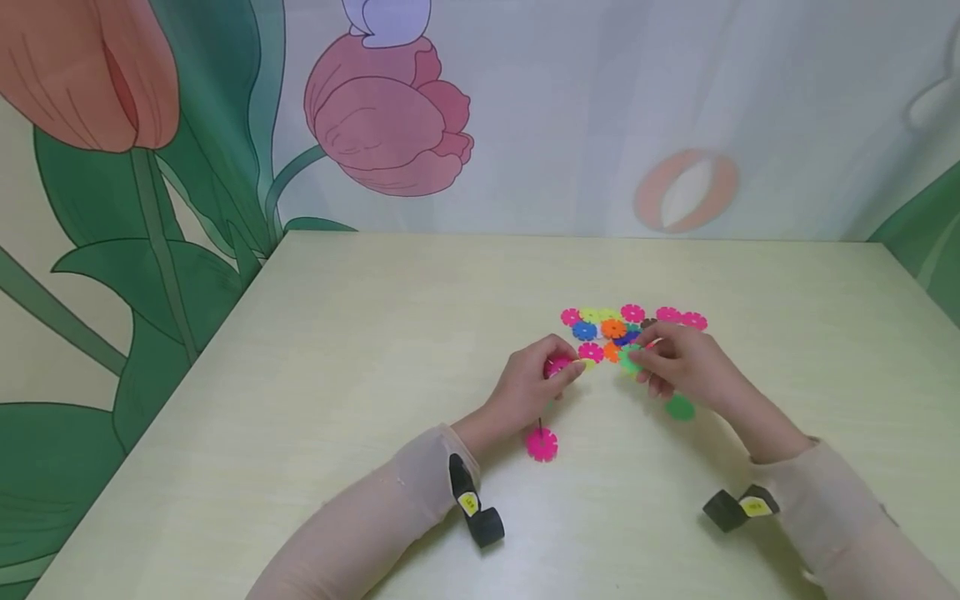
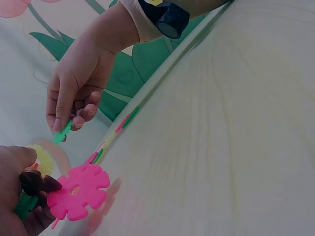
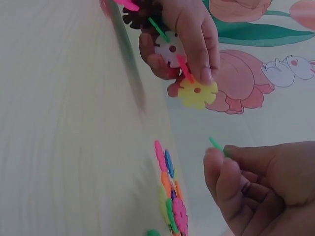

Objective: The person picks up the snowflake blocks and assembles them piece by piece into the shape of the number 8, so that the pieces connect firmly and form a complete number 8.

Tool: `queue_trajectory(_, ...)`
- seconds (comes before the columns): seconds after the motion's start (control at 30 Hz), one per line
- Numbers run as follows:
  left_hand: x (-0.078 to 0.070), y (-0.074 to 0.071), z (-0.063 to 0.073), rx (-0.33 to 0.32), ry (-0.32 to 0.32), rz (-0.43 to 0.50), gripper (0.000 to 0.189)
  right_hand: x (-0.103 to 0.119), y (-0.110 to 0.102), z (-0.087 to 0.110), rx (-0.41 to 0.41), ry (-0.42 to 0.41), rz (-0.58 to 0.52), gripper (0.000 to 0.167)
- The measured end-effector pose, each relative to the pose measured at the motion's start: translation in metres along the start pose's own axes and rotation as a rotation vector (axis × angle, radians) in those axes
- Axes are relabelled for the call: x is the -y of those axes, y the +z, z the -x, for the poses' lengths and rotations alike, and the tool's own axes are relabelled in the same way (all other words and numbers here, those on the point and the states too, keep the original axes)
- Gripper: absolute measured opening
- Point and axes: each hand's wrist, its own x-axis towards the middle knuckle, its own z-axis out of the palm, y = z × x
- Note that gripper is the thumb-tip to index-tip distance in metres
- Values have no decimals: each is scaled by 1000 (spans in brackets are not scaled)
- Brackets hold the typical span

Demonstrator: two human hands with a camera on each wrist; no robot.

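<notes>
My left hand point(image 1: 528, 383) holds a chain of notched plastic flower discs slotted into one another. A yellow disc point(image 3: 198, 92) is at its upper end, just past the fingertips. Below it come a white disc point(image 3: 167, 51) and a dark disc point(image 3: 135, 18), with thin pink and green ones set crosswise. Farther down, a pink disc point(image 2: 81, 191) hangs clear of the fingers. Between thumb and finger, my right hand point(image 1: 693, 367) pinches a single green disc point(image 2: 62, 132). That disc is apart from the chain, a short way from the yellow one.
Loose discs lie in a cluster on the pale table point(image 1: 360, 333) beyond my hands, among them a blue disc point(image 1: 585, 331) and an orange disc point(image 1: 613, 328). A green disc point(image 1: 680, 407) lies under my right wrist. A flower-printed curtain point(image 1: 555, 117) hangs behind the table's far edge.
</notes>
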Motion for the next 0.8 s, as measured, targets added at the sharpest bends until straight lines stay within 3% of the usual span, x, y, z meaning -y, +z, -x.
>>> queue_trajectory(0.27,-1,2,0,23,24,-11,17,5,11,2,12,-57,-127,27)
queue_trajectory(0.6,-1,2,1,33,87,-27,14,6,19,1,43,-78,-192,21)
queue_trajectory(0.8,-1,0,3,16,180,-124,12,5,27,0,42,-65,-258,21)
